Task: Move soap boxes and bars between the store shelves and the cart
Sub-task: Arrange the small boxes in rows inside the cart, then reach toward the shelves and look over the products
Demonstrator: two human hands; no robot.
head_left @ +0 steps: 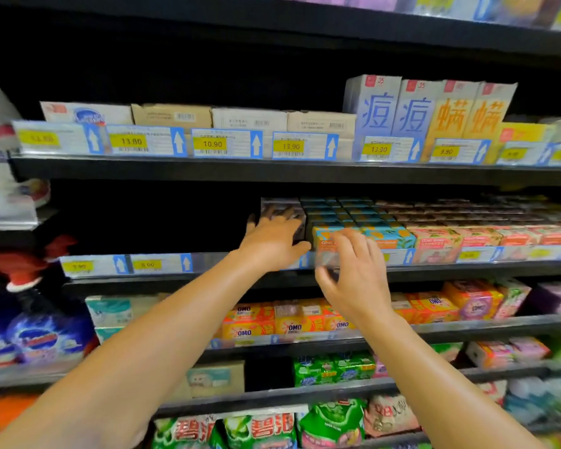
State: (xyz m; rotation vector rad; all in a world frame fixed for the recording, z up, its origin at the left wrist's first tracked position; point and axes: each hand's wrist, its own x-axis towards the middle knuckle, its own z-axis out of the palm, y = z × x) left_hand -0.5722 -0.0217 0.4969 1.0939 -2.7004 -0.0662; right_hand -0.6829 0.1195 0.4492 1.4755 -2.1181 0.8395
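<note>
Shop aisle — price-tagged shelves (292, 171) of soap

Dark shelves (182, 171), matt black, look like painted metal. Along their front edges run clear plastic price strips (162, 142), shiny, with paper labels behind. Plain cardboard boxes (172, 114) up top, dull and brown. The soap boxes (434, 239) look like printed card with a slight sheen. Lower down, glossy plastic-wrapped soap packs (250, 322) and crinkly shiny green bags (332, 422).
</note>
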